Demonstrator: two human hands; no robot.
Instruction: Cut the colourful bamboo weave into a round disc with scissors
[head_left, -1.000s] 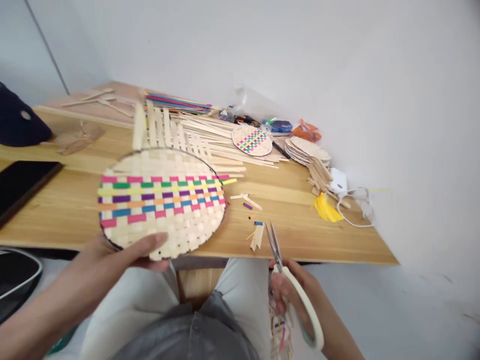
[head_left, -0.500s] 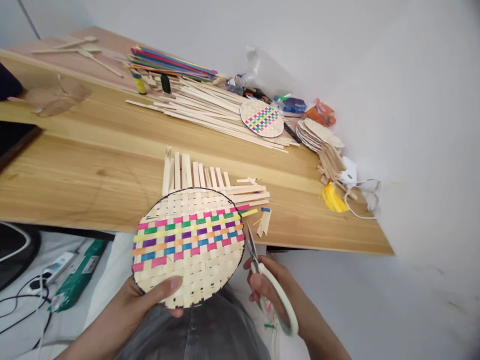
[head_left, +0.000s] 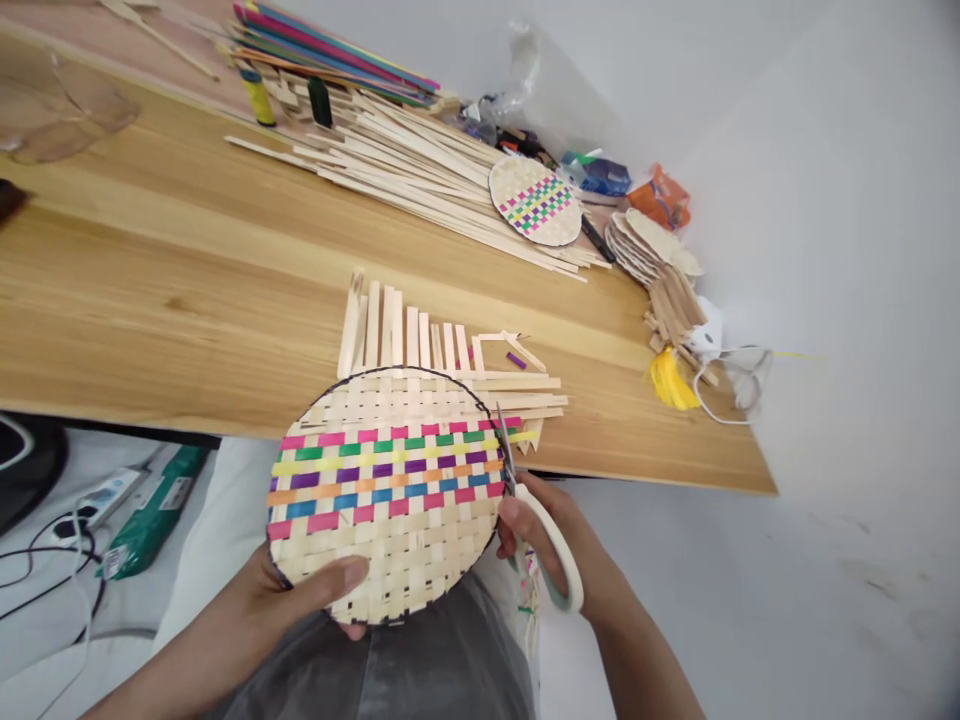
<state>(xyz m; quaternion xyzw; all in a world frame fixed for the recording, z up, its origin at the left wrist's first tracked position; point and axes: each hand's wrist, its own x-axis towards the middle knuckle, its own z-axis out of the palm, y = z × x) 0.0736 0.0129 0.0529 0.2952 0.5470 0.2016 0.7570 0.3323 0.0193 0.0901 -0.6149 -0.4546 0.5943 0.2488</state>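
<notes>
My left hand [head_left: 289, 600] grips the near edge of a round woven bamboo mat [head_left: 386, 490] with a drawn dark outline and bands of pink, green, yellow, purple, orange and blue across its middle. Untrimmed strip ends stick out past the outline at the far side and to the right. My right hand [head_left: 551, 545] is closed round white-handled scissors [head_left: 536, 525], whose blades sit at the mat's right edge among the coloured strip ends. I hold the mat over my lap, in front of the wooden table [head_left: 150, 300].
On the table lie a pile of long bamboo strips [head_left: 420, 180], coloured strips [head_left: 330, 55], a smaller finished woven disc [head_left: 535, 200], a stack of plain discs [head_left: 649, 250], yellow scraps [head_left: 667, 380] and a white cable. A power strip [head_left: 105, 500] lies on the floor at left.
The mat came off the table toward my lap, and the view tipped down. The scissors moved left from beside the mat to its right edge, blades now at the coloured strip ends.
</notes>
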